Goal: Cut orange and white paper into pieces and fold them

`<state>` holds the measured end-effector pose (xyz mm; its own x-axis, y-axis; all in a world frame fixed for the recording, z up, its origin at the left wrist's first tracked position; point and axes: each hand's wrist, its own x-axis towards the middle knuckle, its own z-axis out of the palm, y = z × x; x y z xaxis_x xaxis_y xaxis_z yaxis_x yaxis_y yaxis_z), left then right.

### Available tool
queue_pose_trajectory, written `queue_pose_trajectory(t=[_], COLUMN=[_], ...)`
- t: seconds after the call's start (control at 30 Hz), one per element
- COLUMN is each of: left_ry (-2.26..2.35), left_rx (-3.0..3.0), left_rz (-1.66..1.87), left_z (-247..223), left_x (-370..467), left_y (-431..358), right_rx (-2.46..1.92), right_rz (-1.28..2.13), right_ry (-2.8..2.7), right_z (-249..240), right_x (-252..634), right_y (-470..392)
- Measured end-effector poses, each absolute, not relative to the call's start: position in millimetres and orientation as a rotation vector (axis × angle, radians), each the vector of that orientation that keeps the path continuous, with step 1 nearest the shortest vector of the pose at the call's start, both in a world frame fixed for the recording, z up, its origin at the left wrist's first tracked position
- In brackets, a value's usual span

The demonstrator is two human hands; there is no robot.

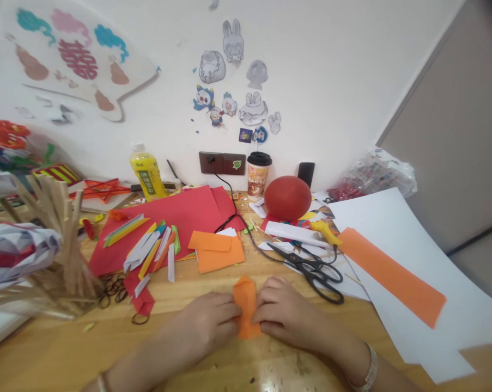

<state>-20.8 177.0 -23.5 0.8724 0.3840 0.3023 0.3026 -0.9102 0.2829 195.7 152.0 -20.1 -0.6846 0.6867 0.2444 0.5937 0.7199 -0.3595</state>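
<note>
A small piece of folded orange paper stands between my two hands, low in the middle of the view. My left hand grips its left edge, with the fingers curled and the thumb hidden. From the other side, my right hand pinches the right edge with bent fingers. Just beyond lie flat orange paper pieces, one on top of another. Black-handled scissors rest to the right of my right hand, blades pointing away to the left.
A long orange strip lies on a large white sheet at right. Red paper bears several folded strips. Behind stand a yellow bottle, a paper cup and a red balloon. Wooden sticks crowd the left.
</note>
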Motion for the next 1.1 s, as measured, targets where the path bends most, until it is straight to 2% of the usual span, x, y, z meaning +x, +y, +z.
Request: queue_pose_trajectory(t=[0.3,0.5,0.7,1.1], left_ry=[0.445,0.485,0.637,1.008], left_rx=[2.753,2.568,2.411,2.398], left_rz=[0.483,0.502,0.546,0.596], left_z=[-16,-21,-28,-34], left_x=[-20,-18,-11,1], left_y=[178,180,182,173], right_rx=[-0.955,-0.981,-1.054,-1.281], right_rz=[0.35,0.547,0.649,0.587], right_ry=[-2.621,-2.504,-2.382,-2.225], right_z=[-20,-21,-30,-35], right_x=[199,199,195,184], right_y=[155,157,161,156])
